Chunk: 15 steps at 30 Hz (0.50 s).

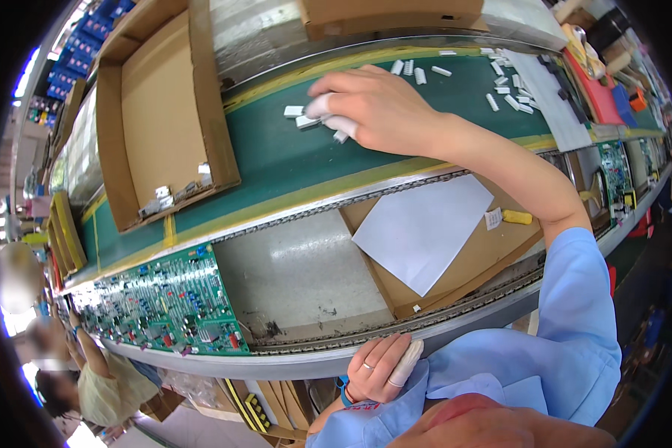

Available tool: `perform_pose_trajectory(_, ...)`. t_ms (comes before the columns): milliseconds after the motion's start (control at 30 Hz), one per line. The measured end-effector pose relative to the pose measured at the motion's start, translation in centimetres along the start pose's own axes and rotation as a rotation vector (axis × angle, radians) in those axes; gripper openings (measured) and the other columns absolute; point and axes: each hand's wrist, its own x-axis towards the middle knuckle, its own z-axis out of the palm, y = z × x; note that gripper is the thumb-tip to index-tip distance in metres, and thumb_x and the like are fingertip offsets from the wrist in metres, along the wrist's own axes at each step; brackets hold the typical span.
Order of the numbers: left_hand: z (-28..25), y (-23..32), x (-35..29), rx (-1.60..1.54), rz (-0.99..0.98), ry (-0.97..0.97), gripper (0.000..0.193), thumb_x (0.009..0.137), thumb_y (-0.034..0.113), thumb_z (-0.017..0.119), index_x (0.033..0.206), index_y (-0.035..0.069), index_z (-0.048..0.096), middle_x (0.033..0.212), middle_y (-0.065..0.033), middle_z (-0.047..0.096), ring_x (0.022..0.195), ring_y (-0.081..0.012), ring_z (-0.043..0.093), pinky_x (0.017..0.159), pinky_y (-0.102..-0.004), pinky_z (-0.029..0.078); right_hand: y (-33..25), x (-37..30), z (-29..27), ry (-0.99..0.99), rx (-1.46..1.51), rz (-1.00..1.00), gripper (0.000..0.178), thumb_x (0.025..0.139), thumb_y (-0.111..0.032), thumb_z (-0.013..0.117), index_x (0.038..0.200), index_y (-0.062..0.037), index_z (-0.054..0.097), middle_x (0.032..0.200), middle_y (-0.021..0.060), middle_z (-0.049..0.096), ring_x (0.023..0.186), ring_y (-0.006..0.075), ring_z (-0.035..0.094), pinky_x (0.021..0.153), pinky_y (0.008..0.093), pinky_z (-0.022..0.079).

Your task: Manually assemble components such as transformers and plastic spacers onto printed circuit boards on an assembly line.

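Note:
My right hand [377,112] reaches over the green belt [276,164], its bent fingers closed on small white blocks [306,121]. White covers wrap some of its fingertips. One more white block [293,111] lies just left of the fingers, and another pokes out beneath them. My left hand [384,366] is curled near the front rail, close to my body. It wears rings and a whitish finger cover; its palm is hidden, so I cannot see what it holds, if anything.
Loose white blocks [511,101] lie scattered at the belt's right. An open cardboard box [220,134] stands at the left with several small pieces in one corner. Green circuit boards [164,306] sit on the nearer track, beside cardboard bearing white paper [425,231]. Another person [112,381] is at lower left.

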Motion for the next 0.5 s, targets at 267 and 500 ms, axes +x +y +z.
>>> perform_pose_trajectory(267,-0.1,0.7,0.3,0.009,-0.035,-0.014,0.028,0.075,0.013,0.065,0.100,0.002,0.071,0.101,-0.0138,0.070,0.088,-0.0238,0.067,0.077,-0.0328,0.052,4.6,-12.2,-8.1,0.073,-0.182,0.331,0.022,0.086,-0.014,0.067,0.108,-0.0129,0.067,0.107,0.0062,0.065,0.099,0.0306,0.061,0.089,0.0405,0.048)
perform_pose_trajectory(500,-0.7,0.5,0.3,-0.139,-0.042,0.090,0.032,0.071,-0.001,0.061,0.101,0.003,0.069,0.101,-0.0137,0.069,0.085,-0.0275,0.067,0.074,-0.0375,0.053,8.7,-18.3,-9.0,-0.048,-0.284,0.337,0.031,0.092,-0.008,0.059,0.123,-0.0100,0.063,0.126,0.0110,0.060,0.116,0.0299,0.056,0.101,0.0345,0.042)
